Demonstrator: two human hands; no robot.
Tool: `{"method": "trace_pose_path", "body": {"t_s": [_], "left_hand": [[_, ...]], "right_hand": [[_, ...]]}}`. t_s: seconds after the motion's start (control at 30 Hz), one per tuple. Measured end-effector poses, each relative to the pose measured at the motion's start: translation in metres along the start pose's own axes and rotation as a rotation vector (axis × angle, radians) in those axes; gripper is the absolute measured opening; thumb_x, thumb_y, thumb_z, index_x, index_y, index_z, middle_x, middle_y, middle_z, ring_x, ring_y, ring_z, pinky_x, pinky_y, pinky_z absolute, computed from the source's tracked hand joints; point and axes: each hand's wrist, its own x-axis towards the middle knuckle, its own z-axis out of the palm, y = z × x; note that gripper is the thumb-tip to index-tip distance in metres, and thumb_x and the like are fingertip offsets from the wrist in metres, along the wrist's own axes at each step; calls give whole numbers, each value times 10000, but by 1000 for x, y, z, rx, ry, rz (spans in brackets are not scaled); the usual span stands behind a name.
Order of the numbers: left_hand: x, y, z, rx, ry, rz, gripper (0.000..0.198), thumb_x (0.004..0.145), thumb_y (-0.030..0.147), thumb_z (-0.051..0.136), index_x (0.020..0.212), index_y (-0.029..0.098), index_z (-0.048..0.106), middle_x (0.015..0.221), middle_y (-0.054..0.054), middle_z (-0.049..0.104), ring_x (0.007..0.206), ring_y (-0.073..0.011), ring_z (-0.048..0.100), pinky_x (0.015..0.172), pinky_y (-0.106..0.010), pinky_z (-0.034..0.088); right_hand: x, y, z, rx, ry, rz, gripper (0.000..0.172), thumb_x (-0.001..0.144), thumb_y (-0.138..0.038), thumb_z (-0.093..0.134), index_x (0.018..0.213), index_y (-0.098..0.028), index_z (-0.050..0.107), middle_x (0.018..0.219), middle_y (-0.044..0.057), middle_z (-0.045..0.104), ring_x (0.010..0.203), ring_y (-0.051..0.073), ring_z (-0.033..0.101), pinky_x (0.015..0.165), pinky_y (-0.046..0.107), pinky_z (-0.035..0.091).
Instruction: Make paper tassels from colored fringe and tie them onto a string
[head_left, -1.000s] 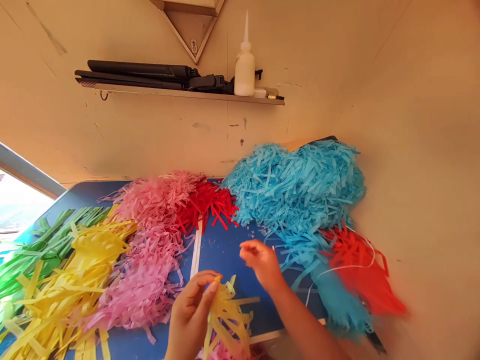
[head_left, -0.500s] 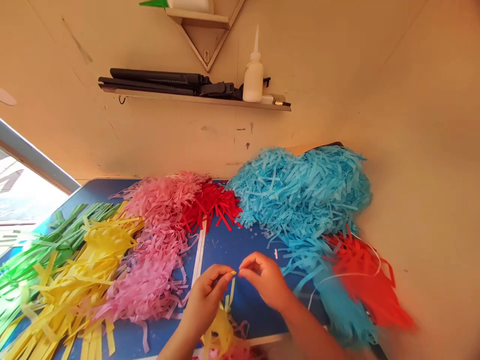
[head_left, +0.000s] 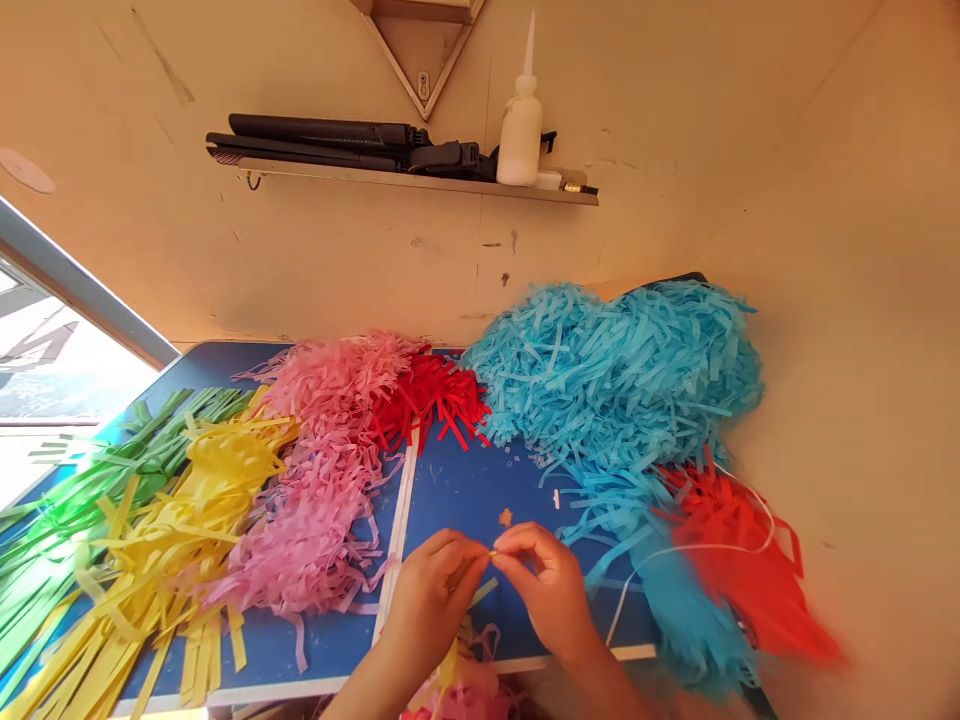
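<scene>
My left hand [head_left: 441, 580] and my right hand [head_left: 541, 580] meet tip to tip above the blue table. Both pinch a tiny twisted end of yellow paper strip [head_left: 493, 553]; its kind is hard to make out at this size. Beneath the hands, a yellow and pink paper fringe [head_left: 457, 690] hangs at the table's near edge, partly hidden by my left forearm. Just beyond the fingertips lies a small brownish scrap [head_left: 505, 516].
Fringed paper covers the blue table [head_left: 450, 495]: green [head_left: 97, 490], yellow [head_left: 195, 510], pink [head_left: 322, 520], red [head_left: 431, 400] and a large blue heap [head_left: 615, 370]. A white cord [head_left: 705, 547] crosses blue and red fringe [head_left: 739, 560]. A wall shelf [head_left: 420, 180] holds a bottle [head_left: 520, 135].
My right hand's fingertips have closed in on the yellow paper end, which only my left hand pinched before. Both hands have come together, and the view has shifted slightly.
</scene>
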Motion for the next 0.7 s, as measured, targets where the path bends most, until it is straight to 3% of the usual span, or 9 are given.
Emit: {"method": "trace_pose_path", "body": {"t_s": [0.13,0.27,0.43,0.7], "left_hand": [[-3,3,0,50,-10,33,170,909,218,549,834,223,701,759,-19,685,676,-147,652,615,-238,491],[-3,8,-2,-96,-26,-70,111,869,263,631,779,214,674,709,-1,700,624,-132,648,566,-207,478],[-3,8,-5,-283,-76,-160,137,807,313,711,724,210,678,664,3,707,574,-124,640,532,-189,481],[-4,9,-4,-428,-70,-187,121,769,312,756,734,209,703,677,0,714,578,-122,658,530,-175,512]], "right_hand": [[-5,-4,-4,-87,-44,-106,68,817,-183,697,786,-237,724,804,21,718,768,179,671,710,271,532],[-10,-5,-9,-1,-90,65,43,806,-257,729,835,-228,742,830,38,730,784,192,673,730,289,539],[-16,0,-12,287,-120,290,291,683,-409,851,871,-222,728,805,39,741,747,209,685,713,318,544],[-17,-1,-14,226,-117,136,76,795,-303,762,778,-235,734,791,10,692,759,169,629,720,266,497]]}}
